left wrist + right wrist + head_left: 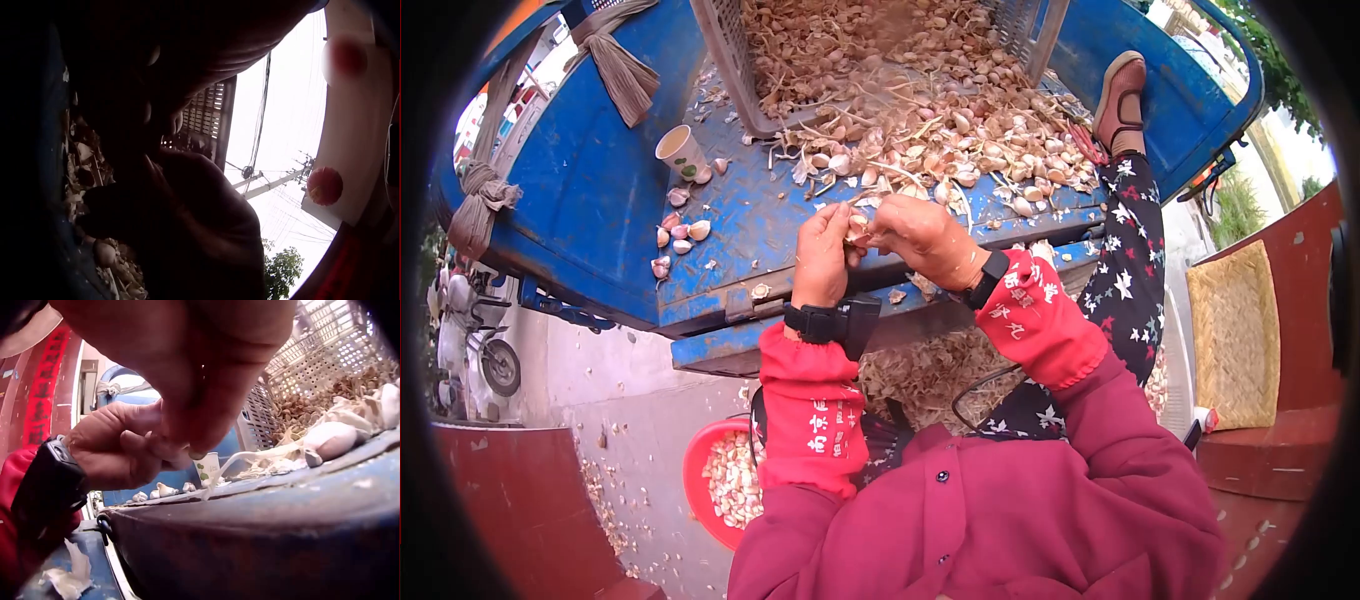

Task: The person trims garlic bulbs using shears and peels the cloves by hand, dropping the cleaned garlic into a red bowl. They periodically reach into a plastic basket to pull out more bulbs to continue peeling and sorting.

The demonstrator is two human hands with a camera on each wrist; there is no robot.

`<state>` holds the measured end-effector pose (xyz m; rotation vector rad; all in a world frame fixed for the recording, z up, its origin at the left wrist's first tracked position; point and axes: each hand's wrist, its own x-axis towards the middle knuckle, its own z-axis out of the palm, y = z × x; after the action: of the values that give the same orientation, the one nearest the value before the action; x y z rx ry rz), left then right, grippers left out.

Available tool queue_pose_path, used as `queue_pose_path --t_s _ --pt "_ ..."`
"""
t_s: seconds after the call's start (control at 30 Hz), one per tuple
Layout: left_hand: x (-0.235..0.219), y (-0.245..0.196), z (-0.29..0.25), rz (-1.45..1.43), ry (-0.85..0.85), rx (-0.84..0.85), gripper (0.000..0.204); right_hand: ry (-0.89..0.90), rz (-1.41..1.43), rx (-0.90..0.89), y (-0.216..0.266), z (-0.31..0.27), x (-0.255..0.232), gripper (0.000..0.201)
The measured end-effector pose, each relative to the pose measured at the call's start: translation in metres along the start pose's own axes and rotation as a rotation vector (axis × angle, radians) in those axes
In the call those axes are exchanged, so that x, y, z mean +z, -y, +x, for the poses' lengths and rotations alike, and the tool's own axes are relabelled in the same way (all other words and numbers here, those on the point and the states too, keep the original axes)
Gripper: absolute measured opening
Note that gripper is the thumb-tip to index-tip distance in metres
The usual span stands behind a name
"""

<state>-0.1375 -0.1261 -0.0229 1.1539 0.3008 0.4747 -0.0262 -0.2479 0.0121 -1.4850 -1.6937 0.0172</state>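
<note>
Over the front edge of the blue truck bed, both hands meet at a small piece of garlic. My left hand pinches it between thumb and fingers. The right hand, fingers curled, grips at the same garlic from the other side. In the right wrist view, the left hand comes in from the left and its fingertips meet those of the right hand, which hide the garlic. Both hands are dark in the left wrist view. Beyond them lies a heap of garlic cloves and skins.
A plastic crate of garlic stands at the back. At left are a paper cup and several loose garlic pieces. Below, a red basin holds cloves. A foot in a shoe rests at the right side.
</note>
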Motion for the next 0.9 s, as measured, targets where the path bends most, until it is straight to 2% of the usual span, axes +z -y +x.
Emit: queue_pose_path --t_s 0.03,0.07,0.1,0.13,0.2,0.23,0.27,0.33,0.4,0.47,0.5,0.53,0.6,0.63,0.67,0.73,0.77,0.8,0.83,0.9 --pt "0.002 0.003 -0.002 -0.134 0.008 -0.037 0.021 -0.018 0.168 0.109 0.004 -0.004 0.003 0.014" --pt "0.005 0.004 -0.003 -0.124 0.003 -0.031 0.021 -0.037 0.335 0.211 0.009 -0.005 0.004 0.014" --pt "0.009 0.005 -0.002 -0.161 -0.021 -0.049 0.022 -0.049 0.213 0.111 0.017 -0.005 -0.002 0.011" --pt "0.013 0.007 -0.002 -0.2 -0.043 -0.073 0.024 -0.056 0.216 0.108 0.018 -0.006 -0.001 0.011" --pt "0.018 0.013 -0.005 -0.234 -0.072 -0.098 0.026 -0.181 0.068 0.098 0.015 -0.012 0.008 0.01" --pt "0.018 0.014 -0.004 -0.355 -0.078 -0.089 0.026 -0.158 0.092 0.166 0.006 -0.013 0.01 0.009" --pt "0.019 0.012 -0.004 -0.476 -0.081 -0.081 0.026 -0.162 0.095 0.158 0.005 -0.012 0.011 0.009" --pt "0.019 0.007 -0.001 -0.469 -0.075 -0.118 0.028 -0.224 0.096 0.142 -0.001 -0.009 0.012 0.009" --pt "0.018 0.001 0.002 -0.441 -0.091 -0.129 0.033 -0.203 0.153 0.182 -0.002 -0.007 0.007 0.007" --pt "0.016 -0.001 0.003 -0.521 -0.033 -0.151 0.031 -0.171 0.312 0.347 -0.006 -0.006 0.001 0.009" --pt "0.02 -0.004 0.001 -0.517 -0.082 -0.147 0.031 -0.207 0.081 0.327 -0.007 -0.008 -0.006 0.01" --pt "0.024 -0.007 0.0 -0.514 -0.132 -0.144 0.03 -0.2 0.08 0.327 -0.007 -0.007 -0.009 0.01" --pt "0.026 -0.006 0.0 -0.547 -0.121 -0.098 0.028 -0.353 -0.337 0.126 -0.001 -0.006 -0.015 0.011" --pt "0.026 -0.005 -0.001 -0.568 -0.105 -0.049 0.028 -0.27 -0.269 0.197 0.007 -0.006 -0.015 0.012" --pt "0.018 0.0 -0.001 -0.57 -0.11 -0.048 0.028 -0.266 -0.267 0.196 0.011 -0.006 -0.01 0.012" --pt "-0.005 0.008 0.003 -0.595 0.045 0.02 0.024 -0.243 -0.065 0.183 0.015 -0.002 -0.003 0.014" --pt "0.005 -0.016 -0.008 -0.581 -0.154 -0.019 0.026 -0.265 -0.044 0.225 0.014 -0.002 0.0 0.013" --pt "-0.007 -0.032 -0.02 -0.578 -0.143 0.032 0.025 -0.271 -0.047 0.22 0.007 -0.002 -0.003 0.013" --pt "-0.017 -0.05 -0.036 -0.488 -0.147 0.122 0.023 -0.208 -0.03 0.294 -0.003 -0.004 -0.01 0.013" --pt "-0.037 -0.084 -0.081 -0.138 -0.403 0.291 0.018 -0.1 0.001 0.455 -0.021 -0.006 -0.029 0.013"
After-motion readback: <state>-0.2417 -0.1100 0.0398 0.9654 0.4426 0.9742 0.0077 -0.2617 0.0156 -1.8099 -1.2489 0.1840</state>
